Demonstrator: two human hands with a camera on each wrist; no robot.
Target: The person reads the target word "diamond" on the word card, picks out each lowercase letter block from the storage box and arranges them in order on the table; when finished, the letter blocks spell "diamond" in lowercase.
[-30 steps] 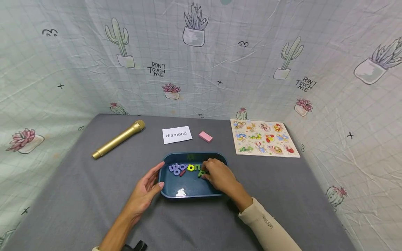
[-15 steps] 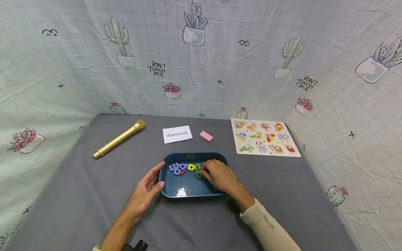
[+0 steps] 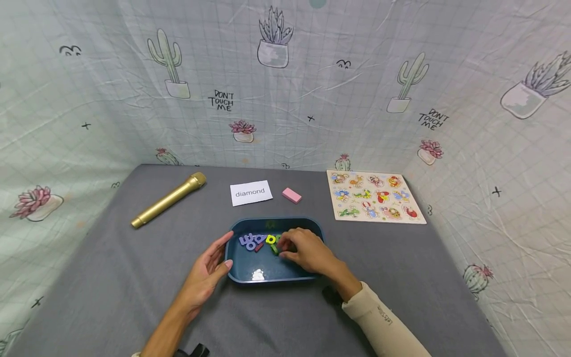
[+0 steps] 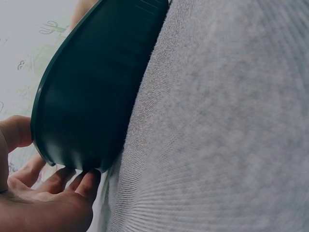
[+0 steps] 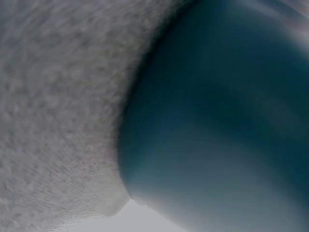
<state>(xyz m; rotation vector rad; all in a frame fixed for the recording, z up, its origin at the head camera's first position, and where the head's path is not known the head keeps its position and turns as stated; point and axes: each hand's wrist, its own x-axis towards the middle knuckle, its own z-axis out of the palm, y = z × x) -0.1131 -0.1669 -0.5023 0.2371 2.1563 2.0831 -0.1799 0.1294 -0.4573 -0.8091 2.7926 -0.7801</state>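
A dark blue tray [image 3: 267, 272] stands on the cloth-covered table with several coloured plastic letters in its back part. My left hand [image 3: 205, 275] holds the tray's left end; in the left wrist view its thumb is at the rim and its curled fingers touch the outer wall. My right hand [image 3: 308, 250] is inside the tray, its thumb and fingers at a tilted green letter [image 3: 274, 250]; the fingertip contact is partly hidden. Left of it lie a yellow letter [image 3: 270, 239], purple letters [image 3: 251, 245] and a small dark red piece [image 3: 258, 247]. Another green letter is partly covered by the fingers.
Behind the tray lie a white card [image 3: 251, 193] reading "diamond" and a pink block [image 3: 292, 195]. A gold microphone [image 3: 169, 200] is at the back left. An insect-picture board [image 3: 376, 197] lies at the back right, before the patterned curtain [image 3: 285, 99].
My right hand has shifted slightly left within the tray. The green letter at its fingertips has moved left and turned, nearer the yellow one. The left hand keeps its place on the tray.
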